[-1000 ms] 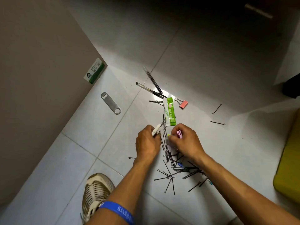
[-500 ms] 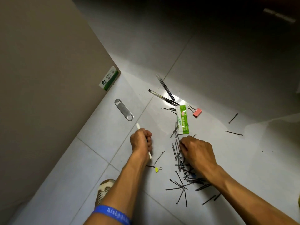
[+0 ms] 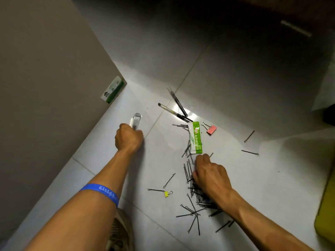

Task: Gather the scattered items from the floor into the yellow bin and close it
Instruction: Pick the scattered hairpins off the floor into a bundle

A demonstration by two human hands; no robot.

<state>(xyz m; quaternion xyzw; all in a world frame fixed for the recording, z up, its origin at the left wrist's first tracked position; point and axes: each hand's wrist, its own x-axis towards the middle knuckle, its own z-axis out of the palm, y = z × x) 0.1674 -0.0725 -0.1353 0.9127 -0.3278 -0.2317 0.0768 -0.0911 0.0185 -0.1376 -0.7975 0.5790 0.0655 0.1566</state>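
Observation:
My left hand (image 3: 129,137) is closed around a white pen (image 3: 130,122), and its fingers cover the lower end of the metal bottle opener (image 3: 137,117). My right hand (image 3: 211,176) rests with curled fingers on the pile of black hairpins (image 3: 193,211). A green sachet (image 3: 195,140) lies just beyond its fingertips. Near the sachet are a pink binder clip (image 3: 211,129) and two dark pens (image 3: 174,113). A small yellow binder clip (image 3: 166,194) sits between my arms. Only a corner of the yellow bin (image 3: 326,214) shows, at the right edge.
A green and white box (image 3: 113,92) leans at the foot of the grey wall (image 3: 45,87) on the left. Stray hairpins (image 3: 249,152) lie to the right of the sachet. My shoe (image 3: 120,232) is at the bottom. A dark object (image 3: 330,115) sits at the far right.
My left hand carried the white pen away from the pile, left and forward onto the bottle opener. My right hand lowered onto the hairpins. The yellow clip now lies uncovered on the floor.

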